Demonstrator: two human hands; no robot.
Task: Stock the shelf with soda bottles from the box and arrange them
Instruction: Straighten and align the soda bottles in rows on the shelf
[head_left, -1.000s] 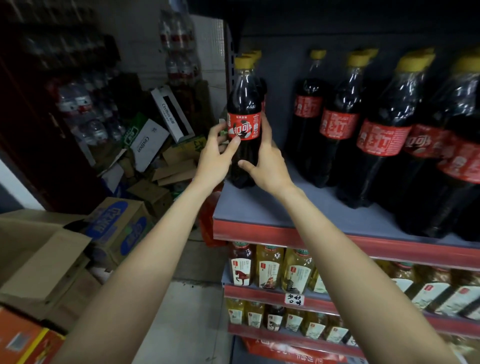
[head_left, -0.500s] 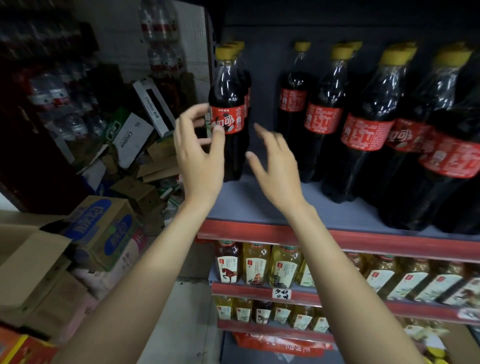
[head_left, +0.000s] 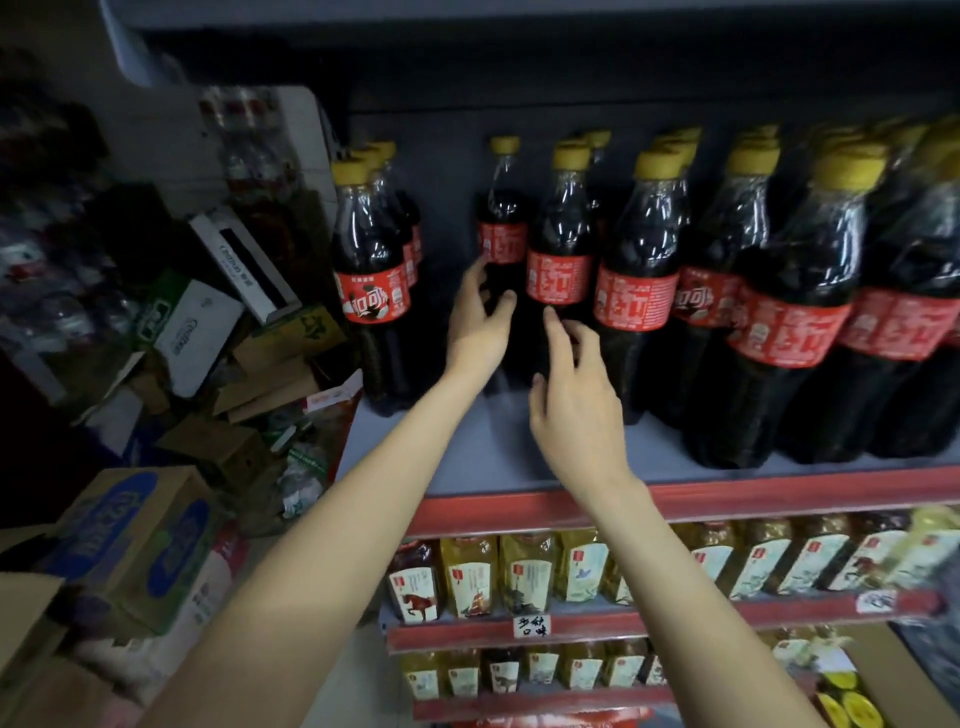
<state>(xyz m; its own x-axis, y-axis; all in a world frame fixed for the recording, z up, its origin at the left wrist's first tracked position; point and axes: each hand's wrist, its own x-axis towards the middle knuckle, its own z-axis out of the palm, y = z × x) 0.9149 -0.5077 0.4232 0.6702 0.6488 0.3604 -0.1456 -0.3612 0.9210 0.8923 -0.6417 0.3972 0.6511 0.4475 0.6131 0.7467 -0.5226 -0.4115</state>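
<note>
Dim storeroom light here; cardboard boxes (head_left: 171, 364) heaped on the left, lower shelves (head_left: 649, 621) packed with yellow-labelled bottles (head_left: 524, 571).

rear bottle (head_left: 502, 228) base hidden behind left hand (head_left: 480, 322); back-row bottles (head_left: 597, 140) show caps only; rightmost bottles (head_left: 930, 291) cut by frame edge; box pile (head_left: 208, 332) blurred, print unreadable; price tag (head_left: 532, 625) script too small.

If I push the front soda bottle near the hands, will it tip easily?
Probably somewhat: the soda bottle is tall and narrow. It looks nearly full, so likely heavy and steadier low down. Neighbouring bottles stand close and would likely stop a rightward fall.
</note>
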